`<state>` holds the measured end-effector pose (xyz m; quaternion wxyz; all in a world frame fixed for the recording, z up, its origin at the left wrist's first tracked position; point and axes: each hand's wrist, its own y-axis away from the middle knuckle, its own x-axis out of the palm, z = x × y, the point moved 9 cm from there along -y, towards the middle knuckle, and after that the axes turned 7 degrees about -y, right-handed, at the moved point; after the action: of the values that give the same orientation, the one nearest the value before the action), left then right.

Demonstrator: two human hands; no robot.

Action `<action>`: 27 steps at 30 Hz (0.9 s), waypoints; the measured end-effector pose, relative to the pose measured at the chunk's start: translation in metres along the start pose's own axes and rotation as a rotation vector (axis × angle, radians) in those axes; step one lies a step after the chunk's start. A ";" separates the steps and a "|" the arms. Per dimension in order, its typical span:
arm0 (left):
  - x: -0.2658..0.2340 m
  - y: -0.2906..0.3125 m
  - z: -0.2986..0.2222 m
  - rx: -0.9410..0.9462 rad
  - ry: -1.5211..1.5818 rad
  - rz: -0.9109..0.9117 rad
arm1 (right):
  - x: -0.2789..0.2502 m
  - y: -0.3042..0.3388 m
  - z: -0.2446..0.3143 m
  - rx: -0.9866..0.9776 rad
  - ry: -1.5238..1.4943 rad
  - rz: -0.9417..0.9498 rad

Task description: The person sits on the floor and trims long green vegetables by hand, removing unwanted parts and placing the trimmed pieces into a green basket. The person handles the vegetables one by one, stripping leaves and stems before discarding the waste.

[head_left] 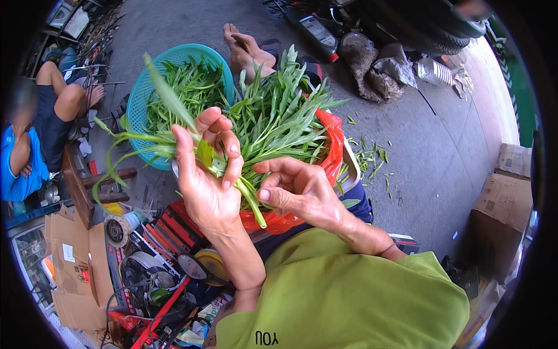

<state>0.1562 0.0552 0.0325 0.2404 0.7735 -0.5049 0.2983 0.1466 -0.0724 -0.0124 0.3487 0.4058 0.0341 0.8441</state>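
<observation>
A stalk of long-leaved greens, looking like water spinach [251, 202], lies across the palm of my left hand [209, 186]. The fingers curl round it; its leaves spread up and left, and the cut stem end points down right. Just right of that stem is my right hand [305, 195], its fingers bent and the thumb apart from the index finger, with nothing seen between them. Beneath both hands a large heap of the same greens [279, 125] sits in a red plastic bag [331, 142]. Beyond my left hand, a teal basket [138, 107] contains loose leafy pieces [189, 87].
Cut stem bits [372, 160] are scattered on the floor at right. Bare feet [250, 52] rest past the basket. Someone in blue [26, 163] sits at far left. Tools and a cardboard box [81, 267] crowd the lower left; more boxes [503, 203] stand right.
</observation>
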 end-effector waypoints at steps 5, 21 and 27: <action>-0.007 0.009 0.004 0.013 -0.129 -0.158 | -0.002 0.003 -0.018 0.158 0.006 0.154; -0.027 0.084 0.080 -0.271 -0.346 -0.254 | -0.057 0.021 -0.018 0.129 0.000 -0.146; -0.028 0.086 0.090 -0.339 -0.325 -0.228 | -0.053 0.028 0.000 -0.068 0.273 -0.162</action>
<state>0.0872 -0.0193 -0.0449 0.3143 0.8120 -0.4890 0.0522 0.1536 -0.1269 -0.0379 0.4211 0.2711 0.0853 0.8614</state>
